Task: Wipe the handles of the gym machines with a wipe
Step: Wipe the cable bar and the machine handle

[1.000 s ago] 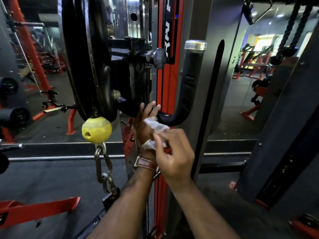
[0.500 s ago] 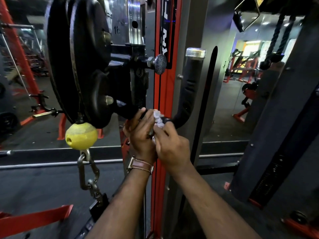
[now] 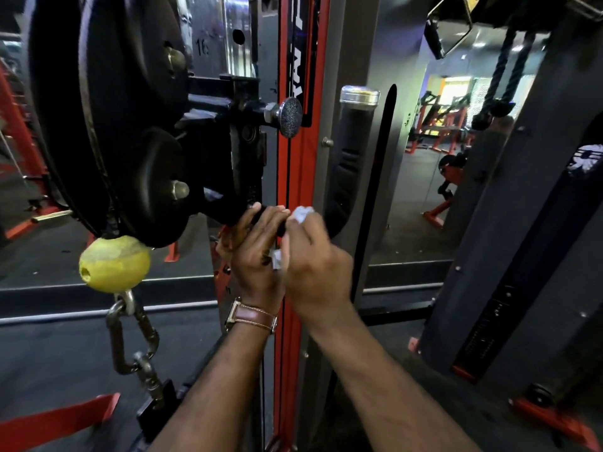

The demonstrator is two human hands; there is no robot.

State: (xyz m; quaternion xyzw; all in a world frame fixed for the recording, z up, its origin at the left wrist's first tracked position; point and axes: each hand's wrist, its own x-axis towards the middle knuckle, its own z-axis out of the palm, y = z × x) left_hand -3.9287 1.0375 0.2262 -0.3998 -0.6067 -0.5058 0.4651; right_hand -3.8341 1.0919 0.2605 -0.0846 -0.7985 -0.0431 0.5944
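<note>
A black curved handle [image 3: 347, 164] with a chrome end cap rises beside the red upright of the cable machine. Its lower horizontal part runs left behind my hands. My left hand [image 3: 253, 247], with a brown watch strap at the wrist, curls its fingers over that lower bar. My right hand [image 3: 315, 256] grips a crumpled white wipe [image 3: 301, 214] and holds it against the bar just right of my left fingers. A bit of the wipe also shows between the two hands.
A large black pulley housing [image 3: 107, 119] hangs at the upper left, with a silver adjustment knob [image 3: 290, 117]. Below it hang a yellow ball stopper [image 3: 114, 265] and a carabiner chain [image 3: 133, 340]. A dark machine panel [image 3: 522, 256] stands right. Red frames lie on the floor.
Both hands rose from below the bar to it. My left fingers now curl over the lower handle, and my right hand has brought the wipe up against it.
</note>
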